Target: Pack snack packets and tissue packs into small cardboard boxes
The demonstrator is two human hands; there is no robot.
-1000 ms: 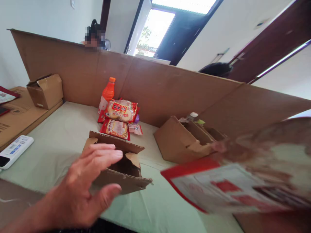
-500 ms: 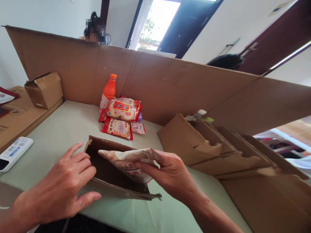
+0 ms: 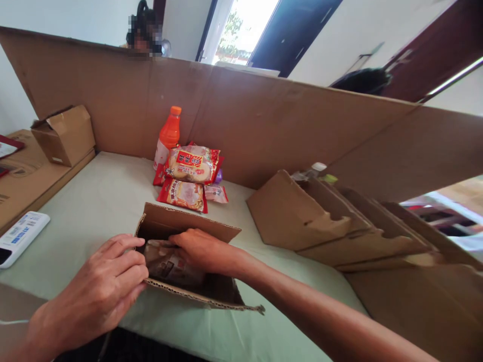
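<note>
On the surface (image 3: 94, 188), one white gadget (image 3: 24, 237) is seen. One open box's (image 3: 188, 295) left rim is touched by the left hand (image 3: 101, 279), its grip loosely curled; whether it is pinched cannot be told. Behind, one bottle (image 3: 169, 129) and at least three packets (image 3: 194, 166) are grouped. Inside the box, one bag (image 3: 168, 266) is held by its top in the right hand's (image 3: 204, 249) nearly closed grip.
</note>
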